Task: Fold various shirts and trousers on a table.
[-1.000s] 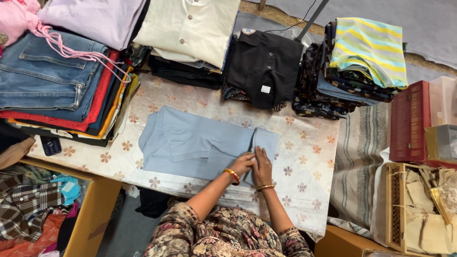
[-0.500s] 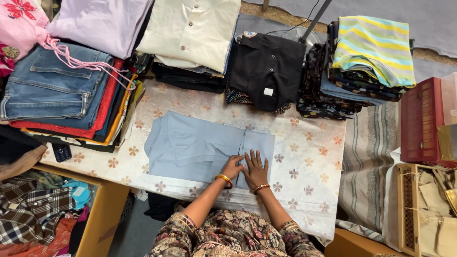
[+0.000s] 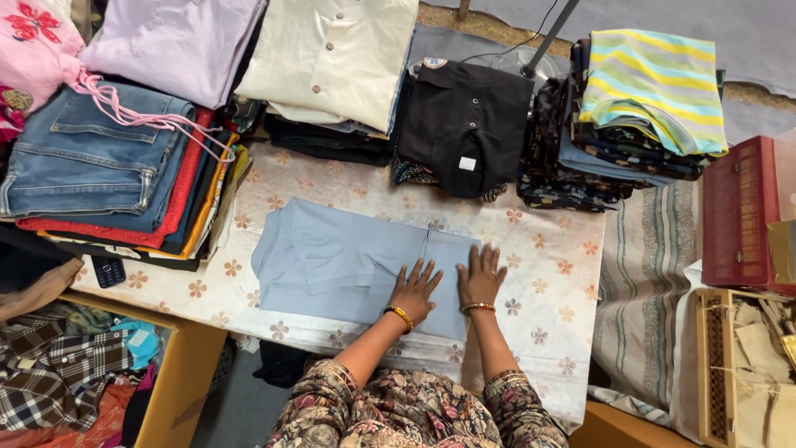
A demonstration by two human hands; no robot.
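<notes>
A light blue garment lies partly folded on a table with a floral cloth. Both hands rest flat on its right end, fingers spread. My left hand wears a gold bangle and presses the fabric near the lower middle. Just to the right of it, my right hand, also with a bangle, lies over the garment's right edge. Neither hand grips anything.
Stacks of folded clothes line the table's far side: jeans on a red pile, a lilac top, a cream shirt, a black shirt, a striped pile. A red box and wicker basket stand right.
Both hands have slid slightly right along the blue garment and now lie flatter with fingers spread. The camera view has shifted a little.
</notes>
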